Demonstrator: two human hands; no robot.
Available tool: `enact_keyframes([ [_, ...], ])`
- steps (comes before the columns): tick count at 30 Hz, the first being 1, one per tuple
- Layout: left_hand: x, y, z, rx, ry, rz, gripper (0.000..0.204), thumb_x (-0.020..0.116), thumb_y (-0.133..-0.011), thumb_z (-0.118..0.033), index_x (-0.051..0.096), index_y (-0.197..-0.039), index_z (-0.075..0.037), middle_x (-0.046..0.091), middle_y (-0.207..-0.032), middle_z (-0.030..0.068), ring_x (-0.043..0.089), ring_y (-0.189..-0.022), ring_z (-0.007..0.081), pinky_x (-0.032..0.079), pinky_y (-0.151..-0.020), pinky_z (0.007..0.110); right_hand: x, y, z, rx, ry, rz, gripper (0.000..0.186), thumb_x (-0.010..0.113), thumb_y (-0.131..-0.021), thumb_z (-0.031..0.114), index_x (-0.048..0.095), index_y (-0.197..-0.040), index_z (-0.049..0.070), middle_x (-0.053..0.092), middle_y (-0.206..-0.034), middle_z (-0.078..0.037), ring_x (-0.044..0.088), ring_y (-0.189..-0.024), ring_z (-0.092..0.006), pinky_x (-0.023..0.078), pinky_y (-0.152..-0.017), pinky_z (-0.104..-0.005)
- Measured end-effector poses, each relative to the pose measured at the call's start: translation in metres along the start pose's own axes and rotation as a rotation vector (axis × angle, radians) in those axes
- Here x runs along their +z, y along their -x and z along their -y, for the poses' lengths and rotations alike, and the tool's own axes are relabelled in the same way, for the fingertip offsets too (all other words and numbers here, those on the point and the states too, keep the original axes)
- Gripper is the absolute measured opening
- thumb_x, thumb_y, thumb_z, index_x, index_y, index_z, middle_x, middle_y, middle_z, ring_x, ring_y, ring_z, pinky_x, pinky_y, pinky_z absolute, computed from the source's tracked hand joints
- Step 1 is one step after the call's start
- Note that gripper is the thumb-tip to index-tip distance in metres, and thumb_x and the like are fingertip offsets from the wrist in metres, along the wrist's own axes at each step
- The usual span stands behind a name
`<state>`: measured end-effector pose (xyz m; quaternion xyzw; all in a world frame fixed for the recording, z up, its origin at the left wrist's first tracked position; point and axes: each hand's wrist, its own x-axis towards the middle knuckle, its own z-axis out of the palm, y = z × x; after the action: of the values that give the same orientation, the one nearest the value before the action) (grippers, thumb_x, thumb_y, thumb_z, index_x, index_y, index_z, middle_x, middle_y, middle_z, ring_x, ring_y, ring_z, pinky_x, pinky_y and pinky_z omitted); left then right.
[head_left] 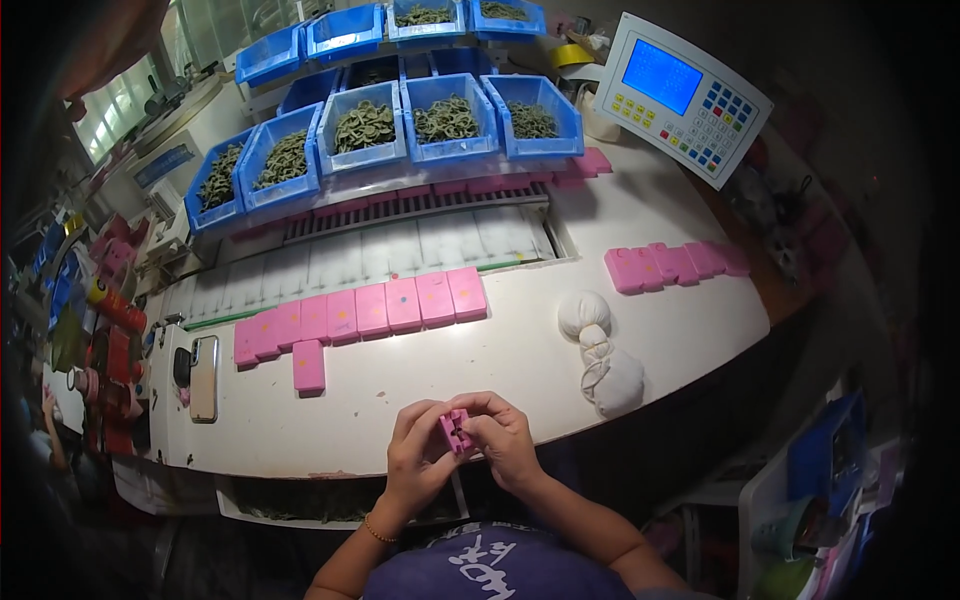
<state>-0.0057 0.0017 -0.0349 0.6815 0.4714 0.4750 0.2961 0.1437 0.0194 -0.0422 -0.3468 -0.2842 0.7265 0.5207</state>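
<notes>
Near the table's front edge I hold a small pink rubber mould (pixel 457 431) between both hands. A dark cavity shows in its face. My left hand (pixel 415 455) closes around its left side, and my right hand (pixel 508 440) grips its right side with the thumb over the face. The fingers behind it are partly hidden. Beyond my hands, a row of pink moulds (pixel 372 310) lies on the white table (pixel 400 370). One single pink mould (pixel 309 367) sits in front of that row, toward the left.
Blue bins (pixel 362 128) of greenish curled pieces stand at the back. A control panel (pixel 684 100) with a blue screen is at upper right. More pink moulds (pixel 675 265) and a tied white cloth bundle (pixel 604 355) lie right; a phone (pixel 204 378) lies left.
</notes>
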Motion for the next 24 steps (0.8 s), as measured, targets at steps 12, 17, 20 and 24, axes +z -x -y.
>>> enact_keyframes([
  [12,0.001,-0.001,0.001,0.030,-0.032,0.017,0.056,0.081,-0.070,-0.005,0.060,-0.122,-0.002,0.054,-0.118,0.0134,0.059,-0.107,0.0272,0.051,-0.091,0.036,0.000,-0.005,0.002,0.015,-0.045,-0.010,0.016,0.055,-0.091,0.002,0.064,-0.104,0.000,0.064,-0.094,-0.004,0.059,-0.080,-0.0067,0.051,-0.074,-0.0218],
  [17,0.000,-0.001,0.002,0.040,-0.045,0.035,0.055,0.081,-0.072,-0.008,0.060,-0.123,-0.003,0.056,-0.119,0.0143,0.060,-0.107,0.0300,0.052,-0.089,0.038,-0.001,-0.006,0.002,0.016,-0.045,-0.007,0.014,0.055,-0.091,0.003,0.064,-0.102,0.000,0.064,-0.092,-0.003,0.059,-0.079,-0.0061,0.049,-0.074,-0.0207],
  [20,-0.002,-0.001,0.002,0.012,-0.016,0.046,0.055,0.082,-0.072,-0.007,0.060,-0.122,-0.003,0.056,-0.119,0.0141,0.060,-0.106,0.0292,0.052,-0.089,0.038,-0.004,-0.012,0.004,0.008,-0.081,0.034,0.013,0.056,-0.091,0.003,0.064,-0.101,0.001,0.064,-0.090,-0.002,0.058,-0.078,-0.0058,0.049,-0.074,-0.0204],
  [24,-0.003,-0.003,0.004,-0.019,0.044,0.079,0.054,0.082,-0.073,-0.007,0.060,-0.122,-0.003,0.057,-0.117,0.0136,0.060,-0.105,0.0280,0.052,-0.089,0.036,-0.012,-0.026,0.016,0.059,0.138,-0.016,0.015,0.054,-0.093,0.005,0.063,-0.105,0.001,0.063,-0.095,-0.005,0.059,-0.074,-0.0074,0.050,-0.066,-0.0199],
])
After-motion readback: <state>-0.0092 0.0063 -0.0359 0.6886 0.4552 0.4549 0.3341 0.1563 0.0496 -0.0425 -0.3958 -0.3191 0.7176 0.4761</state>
